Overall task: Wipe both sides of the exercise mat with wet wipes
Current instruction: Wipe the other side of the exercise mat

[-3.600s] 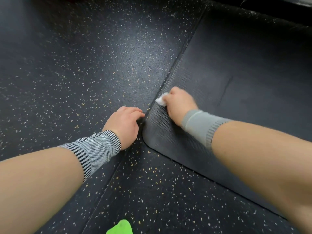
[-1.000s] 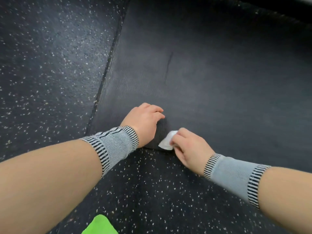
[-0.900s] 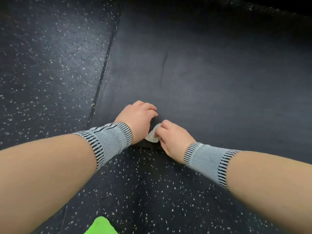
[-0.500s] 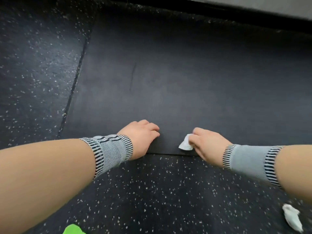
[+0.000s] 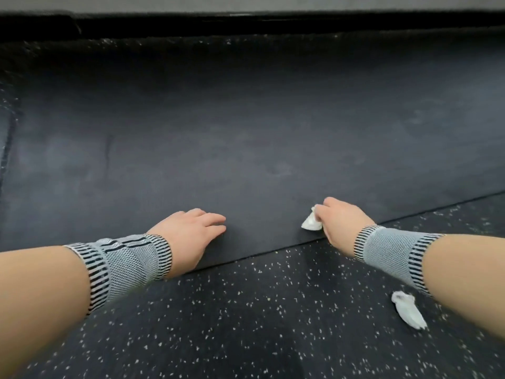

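Across the floor (image 5: 273,324), mat (image 5: 246,132) lengthwise left-right

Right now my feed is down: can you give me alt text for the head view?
The right hand grips a crumpled white wet wipe against the near edge of the dark exercise mat, while the left hand rests flat on the mat. A second crumpled wipe lies on the speckled floor under the right forearm.
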